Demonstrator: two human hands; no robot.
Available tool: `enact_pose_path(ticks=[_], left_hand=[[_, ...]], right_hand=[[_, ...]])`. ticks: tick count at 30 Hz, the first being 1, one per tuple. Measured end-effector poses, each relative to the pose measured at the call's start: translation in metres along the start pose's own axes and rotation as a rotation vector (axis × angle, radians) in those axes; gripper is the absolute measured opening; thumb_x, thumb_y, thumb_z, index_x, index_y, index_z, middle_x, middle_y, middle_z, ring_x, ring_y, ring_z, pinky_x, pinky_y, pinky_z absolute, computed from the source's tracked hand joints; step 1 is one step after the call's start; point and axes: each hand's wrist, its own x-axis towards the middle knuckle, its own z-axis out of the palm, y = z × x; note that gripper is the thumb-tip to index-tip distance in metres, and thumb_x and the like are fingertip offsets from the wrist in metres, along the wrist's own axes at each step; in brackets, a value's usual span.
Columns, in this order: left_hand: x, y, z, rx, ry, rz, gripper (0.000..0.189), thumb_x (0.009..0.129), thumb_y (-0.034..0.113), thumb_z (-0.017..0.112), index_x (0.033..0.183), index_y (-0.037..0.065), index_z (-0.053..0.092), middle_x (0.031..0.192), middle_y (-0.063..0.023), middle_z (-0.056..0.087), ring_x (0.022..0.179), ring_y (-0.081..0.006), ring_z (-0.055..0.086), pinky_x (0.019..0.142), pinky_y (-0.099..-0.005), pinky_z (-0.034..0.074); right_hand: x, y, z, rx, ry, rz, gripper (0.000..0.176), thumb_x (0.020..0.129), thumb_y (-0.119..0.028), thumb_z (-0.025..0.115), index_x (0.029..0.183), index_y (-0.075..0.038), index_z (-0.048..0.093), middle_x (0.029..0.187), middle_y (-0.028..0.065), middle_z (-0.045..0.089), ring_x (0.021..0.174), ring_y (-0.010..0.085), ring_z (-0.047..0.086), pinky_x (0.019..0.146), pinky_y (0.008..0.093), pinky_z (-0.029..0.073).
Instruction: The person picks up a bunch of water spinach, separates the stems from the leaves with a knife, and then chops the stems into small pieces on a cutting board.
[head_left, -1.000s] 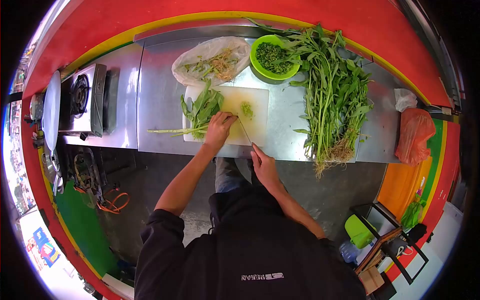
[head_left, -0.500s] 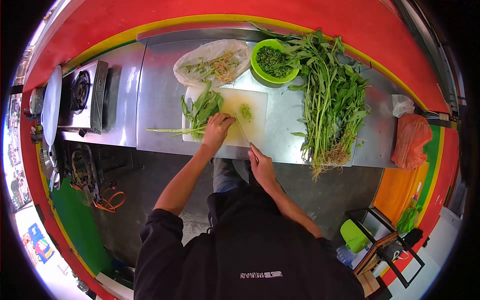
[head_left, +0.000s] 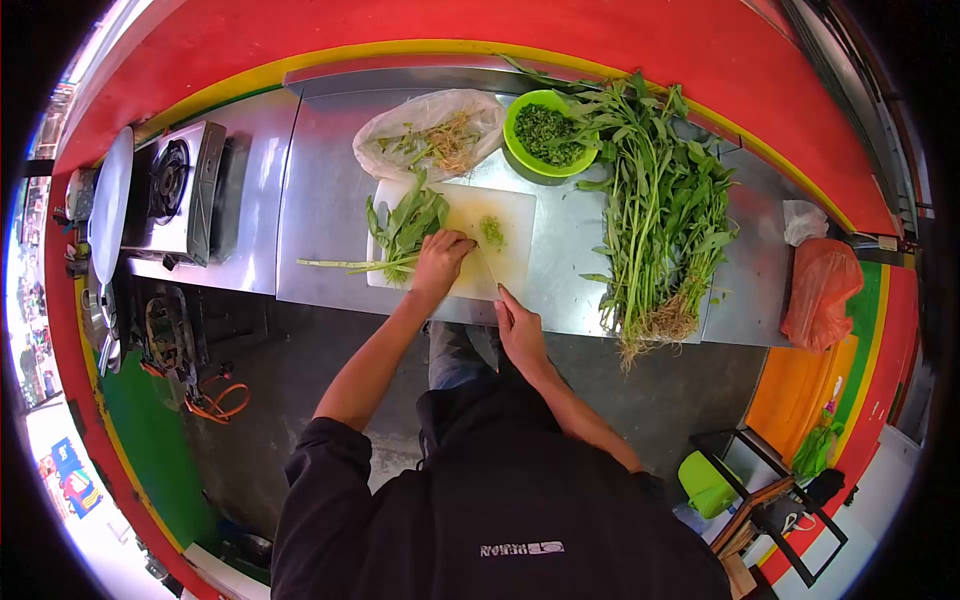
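On the white cutting board (head_left: 515,205) lie long-stemmed leafy greens (head_left: 410,222), their stems reaching left past the board's edge. My left hand (head_left: 440,262) is closed at the right end of these greens, its fingertips close to the knife blade; the part under the fingers is hidden. My right hand (head_left: 521,335) grips the knife (head_left: 487,266) by its handle at the board's front edge, the thin blade pointing away from me. Just right of the blade sits a small heap of finely chopped green bits (head_left: 492,231).
Behind the board are a clear plastic bag (head_left: 375,140) with rooty trimmings and a lime-green bowl (head_left: 513,155) of chopped greens. A large bunch of rooted greens (head_left: 660,200) lies right. An orange-red bag (head_left: 825,290) stands at the far right, a gas stove (head_left: 190,195) at left.
The view has shifted slightly, so the counter sits a little lower. Both hands stay near the same spot on the board, and the knife looks slightly more upright against my left fingertips.
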Motion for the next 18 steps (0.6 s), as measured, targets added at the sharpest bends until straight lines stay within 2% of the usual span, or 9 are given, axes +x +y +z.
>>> enact_pose_path(ticks=[2, 7, 13, 15, 18], left_hand=[[0.003, 0.002, 0.004, 0.002, 0.002, -0.018, 0.018, 0.083, 0.004, 0.073, 0.099, 0.011, 0.075, 0.096, -0.0026, 0.068, 0.093, -0.024, 0.064, 0.08, -0.0392, 0.047], [0.0, -0.002, 0.002, 0.023, -0.01, 0.016, 0.016, 0.084, 0.005, 0.073, 0.098, 0.011, 0.075, 0.096, -0.0022, 0.068, 0.093, -0.0235, 0.064, 0.079, -0.0392, 0.047], [0.0, -0.001, 0.001, 0.054, -0.034, -0.001, 0.019, 0.084, 0.008, 0.07, 0.101, 0.014, 0.076, 0.099, -0.0001, 0.067, 0.095, -0.0217, 0.063, 0.082, -0.0391, 0.046], [0.001, 0.0, 0.001, 0.052, -0.011, 0.014, 0.015, 0.085, 0.006, 0.071, 0.098, 0.011, 0.074, 0.097, -0.0017, 0.068, 0.093, -0.0234, 0.064, 0.079, -0.0397, 0.046], [0.001, -0.002, 0.002, 0.053, -0.021, 0.021, 0.019, 0.084, 0.007, 0.07, 0.1, 0.014, 0.075, 0.099, 0.0, 0.068, 0.095, -0.0218, 0.063, 0.081, -0.0389, 0.046]], right_hand=[[-0.003, 0.001, -0.005, -0.001, -0.014, 0.028, 0.035, 0.105, -0.021, 0.057, 0.133, -0.001, 0.063, 0.09, 0.0328, 0.066, 0.081, 0.0491, 0.067, 0.068, 0.0496, 0.052], [-0.007, 0.016, -0.003, 0.014, 0.053, -0.113, 0.036, 0.105, -0.023, 0.058, 0.133, -0.001, 0.063, 0.086, 0.0322, 0.065, 0.079, 0.0488, 0.066, 0.068, 0.0488, 0.052], [-0.008, 0.007, -0.012, -0.007, -0.048, 0.023, 0.037, 0.104, -0.022, 0.058, 0.134, -0.001, 0.062, 0.083, 0.032, 0.064, 0.079, 0.0486, 0.067, 0.068, 0.0491, 0.052], [-0.007, 0.007, -0.012, -0.017, -0.041, 0.008, 0.037, 0.104, -0.022, 0.058, 0.134, -0.001, 0.062, 0.083, 0.032, 0.064, 0.078, 0.0487, 0.067, 0.067, 0.0491, 0.052], [-0.006, 0.009, -0.011, -0.013, -0.038, -0.005, 0.037, 0.104, -0.023, 0.058, 0.134, -0.001, 0.062, 0.083, 0.0319, 0.064, 0.078, 0.0487, 0.067, 0.068, 0.0494, 0.052]])
